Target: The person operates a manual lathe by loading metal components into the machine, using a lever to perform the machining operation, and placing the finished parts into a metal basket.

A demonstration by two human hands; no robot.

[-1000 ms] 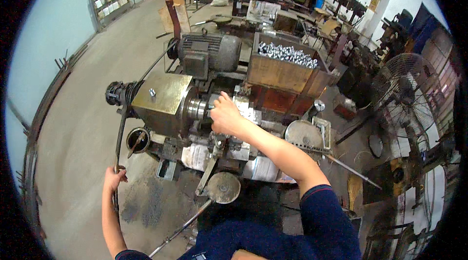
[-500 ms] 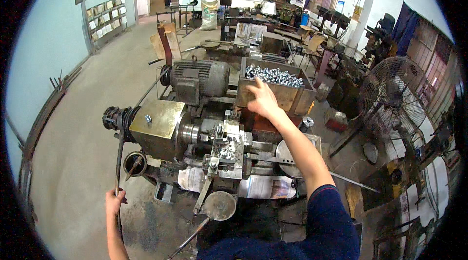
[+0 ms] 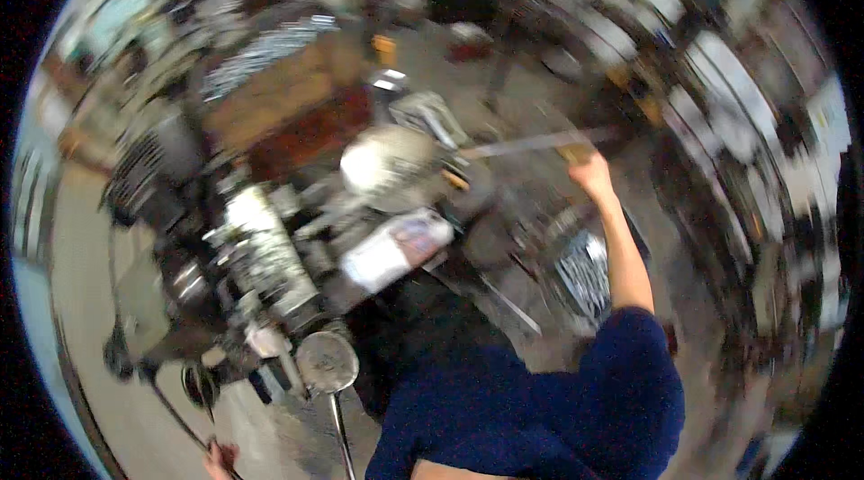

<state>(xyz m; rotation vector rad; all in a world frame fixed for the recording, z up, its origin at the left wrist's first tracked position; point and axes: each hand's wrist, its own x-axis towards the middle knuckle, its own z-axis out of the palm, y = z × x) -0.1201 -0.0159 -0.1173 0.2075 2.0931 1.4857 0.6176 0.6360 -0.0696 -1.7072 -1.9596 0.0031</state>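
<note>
At the lower left, my left hand (image 3: pixel 219 460) is wrapped round a thin dark lever (image 3: pixel 178 415) that runs up to the machine. My right arm reaches out to the right. My right hand (image 3: pixel 590 176) is beside the outer end of a long metal bar (image 3: pixel 526 145) sticking out from the lathe-like machine; motion blur hides whether its fingers touch the bar. The machine's slide (image 3: pixel 270 246), strewn with small bits, lies left of centre. A box (image 3: pixel 279 98) heaped with shiny small metal parts stands behind it.
Right of my body, below my right forearm, a container of shiny metal pieces (image 3: pixel 583 273) sits low. A round metal disc on a handle (image 3: pixel 327 363) rises in front of me. Printed paper (image 3: pixel 396 251) lies on the machine. A motor (image 3: pixel 157 152) is at the left.
My view has swung to the right, so the machine appears further left and tilted. My right hand has left the box of metal parts and moved right to the long bar. My left hand stays on the lever.
</note>
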